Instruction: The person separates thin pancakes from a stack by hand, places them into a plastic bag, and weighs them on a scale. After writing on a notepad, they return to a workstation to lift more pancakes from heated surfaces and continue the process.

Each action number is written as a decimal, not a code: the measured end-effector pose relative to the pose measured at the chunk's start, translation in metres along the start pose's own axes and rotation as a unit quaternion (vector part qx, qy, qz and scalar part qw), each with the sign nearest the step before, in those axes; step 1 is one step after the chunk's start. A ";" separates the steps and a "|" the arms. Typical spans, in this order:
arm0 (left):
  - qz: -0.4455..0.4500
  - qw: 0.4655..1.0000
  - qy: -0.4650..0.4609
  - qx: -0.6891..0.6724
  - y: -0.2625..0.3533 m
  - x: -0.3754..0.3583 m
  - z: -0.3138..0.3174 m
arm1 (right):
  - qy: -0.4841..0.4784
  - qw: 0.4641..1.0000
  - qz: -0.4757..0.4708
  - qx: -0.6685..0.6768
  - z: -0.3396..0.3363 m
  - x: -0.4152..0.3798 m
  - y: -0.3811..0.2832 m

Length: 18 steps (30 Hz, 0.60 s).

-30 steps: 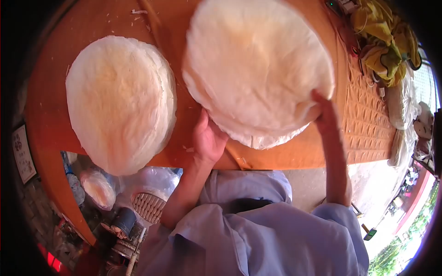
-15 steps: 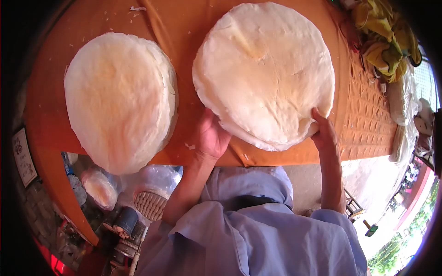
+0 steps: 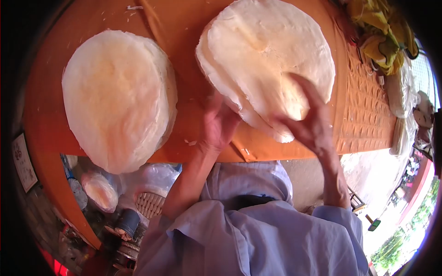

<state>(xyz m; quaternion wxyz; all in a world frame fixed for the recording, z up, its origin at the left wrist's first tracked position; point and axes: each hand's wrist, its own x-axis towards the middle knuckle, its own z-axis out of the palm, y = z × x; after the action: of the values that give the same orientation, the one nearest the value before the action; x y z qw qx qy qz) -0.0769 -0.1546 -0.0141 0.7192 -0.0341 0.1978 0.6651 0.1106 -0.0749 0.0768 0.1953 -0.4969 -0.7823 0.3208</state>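
A stack of thin, round, pale flatbread sheets (image 3: pixel 258 50) rests on the orange cloth, its near-left edges showing as separate layers. My left hand (image 3: pixel 220 124) grips that stack at its near-left rim, with the fingertips hidden under it. Over the near-right part of the top sheet, my right hand (image 3: pixel 311 119) spreads its thumb and fingers apart, blurred by motion. The front rim beneath it looks folded inward. To the left lies a second, thicker stack of flatbread sheets (image 3: pixel 113 96), which overhangs the front edge of the table; neither hand touches it.
The orange cloth (image 3: pixel 184 99) covers the table, with small white scraps on it. Yellow fabric (image 3: pixel 384 34) and clear plastic bags (image 3: pixel 400 92) lie at the right end. Below the left side are a plastic-wrapped bundle (image 3: pixel 100 191) and a woven seat (image 3: pixel 150 204).
My right hand has moved left from the right rim onto the top sheet, its fingers spreading. The right-hand stack has shifted slightly away and its layers are offset at the left.
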 end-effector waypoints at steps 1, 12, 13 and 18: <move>0.004 1.000 0.003 0.029 0.002 0.001 0.007 | -0.024 0.999 -0.041 -0.005 0.010 0.006 -0.012; 0.059 0.982 -0.003 0.181 0.007 0.006 -0.003 | -0.023 0.991 -0.099 -0.087 0.032 0.011 -0.020; 0.065 0.973 0.029 0.221 0.006 0.005 0.000 | 0.008 0.986 -0.106 -0.125 0.039 0.010 -0.017; 0.070 0.973 0.070 0.209 0.001 0.009 0.001 | -0.017 0.980 -0.054 -0.190 0.033 0.011 -0.016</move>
<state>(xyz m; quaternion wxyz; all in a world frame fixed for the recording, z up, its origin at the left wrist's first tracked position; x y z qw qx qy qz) -0.0771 -0.1458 -0.0163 0.6467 0.0844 0.3839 0.6537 0.0746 -0.0799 0.0639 0.1007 -0.4761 -0.8582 0.1635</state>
